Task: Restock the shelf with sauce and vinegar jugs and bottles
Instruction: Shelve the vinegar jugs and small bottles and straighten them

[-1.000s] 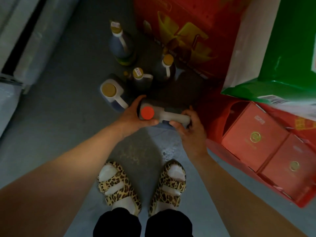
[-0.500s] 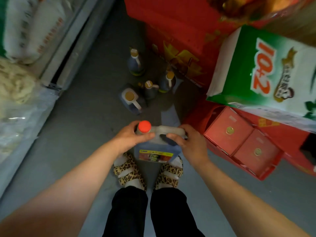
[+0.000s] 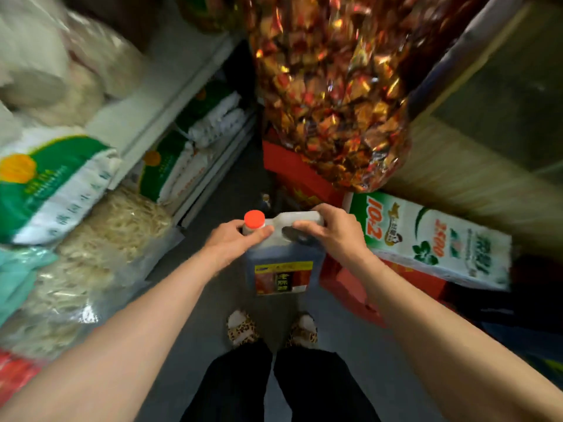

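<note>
A dark jug (image 3: 283, 263) with a red cap (image 3: 254, 219) and a yellow and red label is held upright in the air in front of the body, above the grey floor (image 3: 195, 300) and clear of it. The left hand (image 3: 234, 242) is wrapped round the neck just under the cap, with the thumb and fingers (image 3: 259, 236) curled against it. The right hand (image 3: 329, 233) is closed over the pale handle at the top of the jug, its fingers hooked through the opening. Below the jug, two feet in leopard-print sandals (image 3: 243, 328) are seen on the floor, with black trousers above them. To the left, shelves (image 3: 158, 95) are stacked with green and white sacks (image 3: 51, 184), and clear bags of pale noodles (image 3: 100, 245) are piled near the floor beside them. Straight ahead, a large clear bag of sweets in red and gold wrappers (image 3: 332, 95) is seen above a red carton (image 3: 298, 175). Just beyond the jug, the top of a small bottle (image 3: 265, 200) is glimpsed on the floor, too blurred for detail. To the right of the right hand, a green and white sack printed with red numerals (image 3: 432, 239) is laid on its side on red boxes (image 3: 350, 284).
</note>
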Available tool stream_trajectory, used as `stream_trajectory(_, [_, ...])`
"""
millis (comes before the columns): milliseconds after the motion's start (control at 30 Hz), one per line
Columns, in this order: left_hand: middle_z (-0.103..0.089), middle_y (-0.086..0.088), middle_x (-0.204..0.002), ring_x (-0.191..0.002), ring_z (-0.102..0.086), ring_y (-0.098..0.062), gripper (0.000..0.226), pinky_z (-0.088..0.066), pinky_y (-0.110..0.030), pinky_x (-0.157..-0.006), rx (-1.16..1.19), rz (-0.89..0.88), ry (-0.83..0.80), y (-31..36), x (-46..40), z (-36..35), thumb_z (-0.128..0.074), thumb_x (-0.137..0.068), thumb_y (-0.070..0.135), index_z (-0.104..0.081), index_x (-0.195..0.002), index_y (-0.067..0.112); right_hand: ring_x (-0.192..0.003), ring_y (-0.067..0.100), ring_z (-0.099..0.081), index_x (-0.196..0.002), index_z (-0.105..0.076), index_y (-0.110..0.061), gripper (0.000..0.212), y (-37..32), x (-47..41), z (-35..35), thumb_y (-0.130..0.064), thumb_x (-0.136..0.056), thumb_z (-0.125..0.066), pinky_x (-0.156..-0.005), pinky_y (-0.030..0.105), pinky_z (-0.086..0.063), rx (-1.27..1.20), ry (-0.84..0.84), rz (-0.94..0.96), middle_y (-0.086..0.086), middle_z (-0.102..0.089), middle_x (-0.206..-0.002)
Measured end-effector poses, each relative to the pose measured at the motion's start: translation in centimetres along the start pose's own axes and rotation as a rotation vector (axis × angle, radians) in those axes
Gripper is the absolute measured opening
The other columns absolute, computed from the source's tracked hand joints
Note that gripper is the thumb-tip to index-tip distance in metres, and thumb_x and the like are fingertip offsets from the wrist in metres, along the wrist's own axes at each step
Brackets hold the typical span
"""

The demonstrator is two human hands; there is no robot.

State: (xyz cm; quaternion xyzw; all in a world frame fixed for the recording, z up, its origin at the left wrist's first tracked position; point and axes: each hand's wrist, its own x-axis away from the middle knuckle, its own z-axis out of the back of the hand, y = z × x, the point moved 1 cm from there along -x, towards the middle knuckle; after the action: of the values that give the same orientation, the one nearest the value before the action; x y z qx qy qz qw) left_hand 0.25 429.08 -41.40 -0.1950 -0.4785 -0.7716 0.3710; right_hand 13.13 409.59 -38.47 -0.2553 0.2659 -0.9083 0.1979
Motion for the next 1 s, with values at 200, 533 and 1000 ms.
stream_trajectory(200, [-0.068,0.007,-0.099,-0.090,-0.059,-0.012,0.070,-0.041,-0.028,-0.069,0.062,-0.108,0.137,9.6,6.7,10.6,-0.057,-0.065,0.087,-0.076,-0.094,0.027,-0.093,0.028,-0.065,-0.094,-0.069,-0.016,0.063,-11.9,0.7,10.6,-0.077,-0.076,-0.063,-0.077,0.042,-0.052,0.039,0.099,0.092,0.004,-0.073,-0.096])
stream_trajectory(533, [-0.071,-0.006,-0.087,-0.089,-0.065,-0.027,0.108,-0.048,-0.035,-0.072,-0.002,-0.276,0.521,22.8,13.0,24.3,-0.031,-0.038,0.108,-0.071,-0.074,0.015,-0.071,0.020,-0.061,-0.073,-0.065,-0.013,0.063,-26.7,-2.0,24.5,-0.077,-0.073,-0.066,-0.064,0.043,-0.049,-0.064,0.223,0.340,0.000,-0.066,-0.076])
stream_trajectory(1000, [-0.072,-0.009,-0.110,-0.102,-0.064,-0.028,0.113,-0.051,-0.035,-0.087,0.068,-0.243,0.942,40.5,9.8,37.1,-0.034,-0.044,0.105,-0.076,-0.102,0.018,-0.058,0.014,-0.058,-0.061,-0.062,-0.022,0.046,-41.3,-19.2,41.4,-0.061,-0.085,-0.067,-0.051,0.026,-0.041,0.024,0.201,0.791,-0.007,-0.062,-0.059])
